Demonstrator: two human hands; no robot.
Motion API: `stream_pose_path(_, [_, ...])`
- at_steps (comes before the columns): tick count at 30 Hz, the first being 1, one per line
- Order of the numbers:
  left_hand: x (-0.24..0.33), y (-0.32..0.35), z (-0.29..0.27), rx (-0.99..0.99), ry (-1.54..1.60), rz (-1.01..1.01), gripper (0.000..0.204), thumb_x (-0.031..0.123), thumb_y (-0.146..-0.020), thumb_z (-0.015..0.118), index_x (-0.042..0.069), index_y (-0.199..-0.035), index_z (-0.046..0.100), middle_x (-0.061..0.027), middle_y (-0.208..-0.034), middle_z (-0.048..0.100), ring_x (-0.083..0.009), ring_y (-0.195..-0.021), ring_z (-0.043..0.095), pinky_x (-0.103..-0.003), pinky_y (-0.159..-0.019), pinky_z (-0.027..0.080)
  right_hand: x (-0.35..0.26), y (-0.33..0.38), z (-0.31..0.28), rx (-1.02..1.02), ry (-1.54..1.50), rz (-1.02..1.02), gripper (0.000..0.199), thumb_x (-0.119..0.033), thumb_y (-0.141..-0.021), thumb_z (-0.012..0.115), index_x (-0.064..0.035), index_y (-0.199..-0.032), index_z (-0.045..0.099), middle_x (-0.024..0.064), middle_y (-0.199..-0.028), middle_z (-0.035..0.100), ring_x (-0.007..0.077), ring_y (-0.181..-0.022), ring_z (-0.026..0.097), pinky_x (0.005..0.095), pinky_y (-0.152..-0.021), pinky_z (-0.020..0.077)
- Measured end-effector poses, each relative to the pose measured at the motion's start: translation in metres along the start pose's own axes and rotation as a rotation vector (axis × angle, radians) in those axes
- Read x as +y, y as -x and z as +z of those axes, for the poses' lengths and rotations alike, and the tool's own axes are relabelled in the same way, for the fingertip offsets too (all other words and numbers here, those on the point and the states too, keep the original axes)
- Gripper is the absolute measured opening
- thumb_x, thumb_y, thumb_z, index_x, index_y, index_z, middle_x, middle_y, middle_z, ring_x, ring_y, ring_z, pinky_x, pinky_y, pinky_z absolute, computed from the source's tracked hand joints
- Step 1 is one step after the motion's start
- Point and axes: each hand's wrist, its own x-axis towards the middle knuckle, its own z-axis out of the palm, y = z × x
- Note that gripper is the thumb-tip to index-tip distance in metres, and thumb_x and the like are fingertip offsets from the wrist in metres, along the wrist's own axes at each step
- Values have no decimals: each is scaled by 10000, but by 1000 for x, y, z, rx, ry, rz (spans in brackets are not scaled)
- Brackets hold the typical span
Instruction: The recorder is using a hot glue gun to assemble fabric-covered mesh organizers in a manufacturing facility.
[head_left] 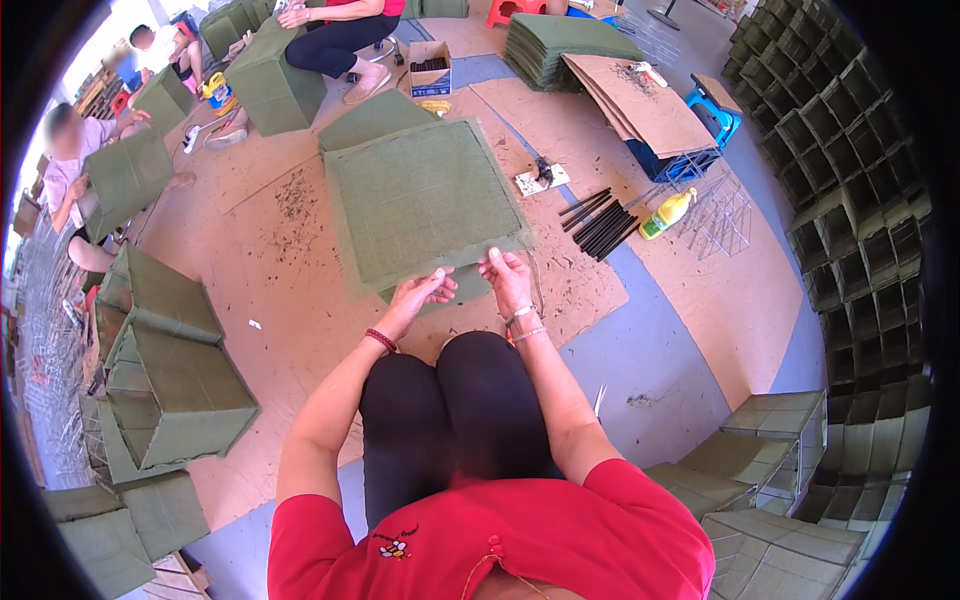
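Fingers of the left hand [418, 294] and right hand [507, 278] are pinched on the near edge of the square olive-green fabric-covered panel [425, 200], laid flat on the brown cardboard floor sheet [290, 270]. Finished green boxes [175, 385] are stacked at its left edge; this panel appears unassembled.

A red short-sleeved top with a small embroidered motif on the chest, black trousers, a dark red bead bracelet on the left wrist [381, 340], thin silver bangles on the right wrist [523, 322].
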Motion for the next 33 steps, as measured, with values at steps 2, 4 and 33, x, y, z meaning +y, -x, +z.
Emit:
stream_pose_path(2, [9, 0, 3, -36, 30, -16, 456, 346, -961, 392, -32, -1194, 497, -69, -946, 591, -152, -859, 568, -290, -794, 468, 4, -3, 2, -20, 40, -19, 227, -234, -860, 613, -24, -773, 610, 84, -727, 643, 119, -593, 571, 226, -582, 440])
stream_pose_path(4, [6, -2, 6, -29, 53, -32, 468, 357, -961, 387, -33, -1194, 494, -72, -943, 594, -152, -856, 571, -289, -791, 468, 8, -5, 4, -30, 49, -25, 231, -214, -846, 631, -10, -740, 620, 76, -689, 635, 113, -589, 563, 232, -576, 432])
stream_pose_path(33, [-6, 0, -8, -13, 91, -56, 486, 389, -971, 326, -7, -1159, 535, -83, -892, 603, -165, -840, 586, -295, -824, 463, 21, -1, 24, -102, 284, -42, 156, -151, -818, 655, -4, -768, 661, 76, -711, 650, 116, -617, 573, 242, -600, 445])
